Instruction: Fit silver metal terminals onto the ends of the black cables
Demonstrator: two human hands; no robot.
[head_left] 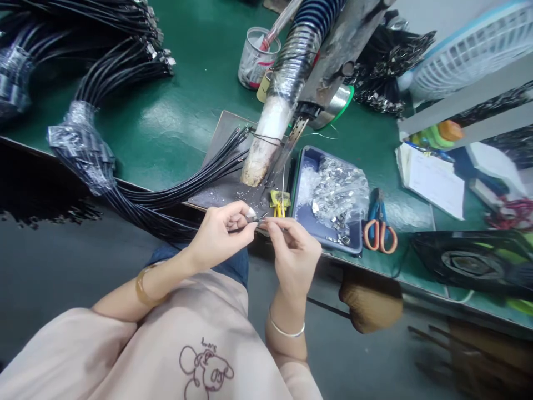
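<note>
My left hand pinches the end of a black cable between thumb and forefinger, at the table's front edge. Fingertip to fingertip with it, my right hand is closed in a pinch at the cable's tip; whatever small piece it holds is too tiny to make out. A bundle of black cables lies to the left, partly wrapped in clear plastic, its ends on a dark board. Just beyond my fingers sits a yellow piece. A soldering iron points down above the board.
A blue tray of small metal connectors stands to the right, with orange-handled scissors beside it. A ribbed fume hose hangs over the board. Behind are a plastic cup, a solder spool and a white fan.
</note>
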